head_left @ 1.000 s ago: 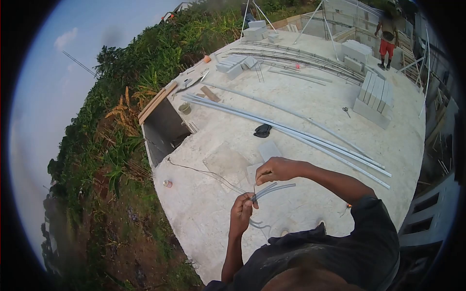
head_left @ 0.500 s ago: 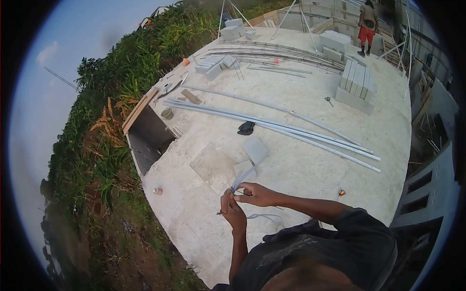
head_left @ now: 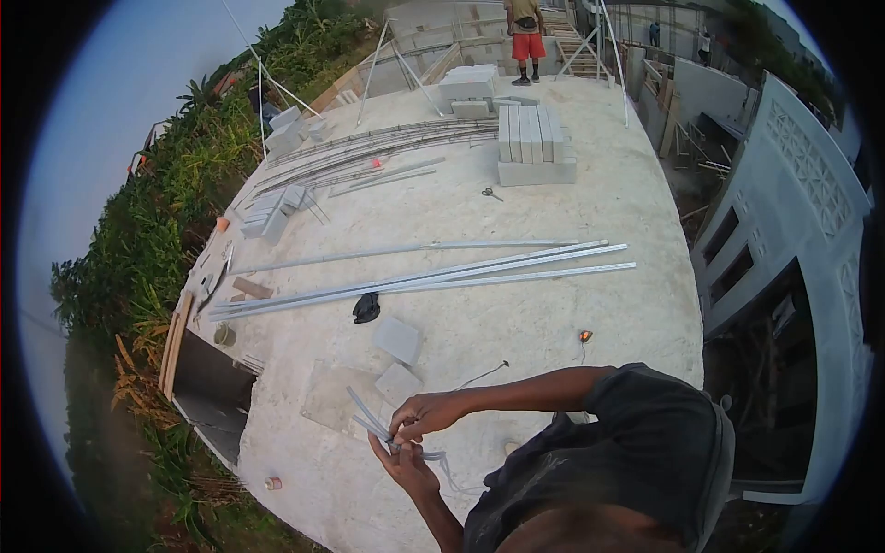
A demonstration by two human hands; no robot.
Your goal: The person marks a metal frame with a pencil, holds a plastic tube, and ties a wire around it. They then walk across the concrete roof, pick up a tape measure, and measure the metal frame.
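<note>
Both hands together: left hand (head_left: 403, 464) under, right hand (head_left: 426, 414) pinching grey cable strands (head_left: 367, 415) above concrete slab (head_left: 516, 332). Cable prob. light, springy, slick; best gripped near bend, w/ fingertips.

Grey cable ends held over the slab

A few thin grey cable strands (head_left: 369, 415) fan up-left, pinched together; their slack loops down pale against the concrete.
</note>
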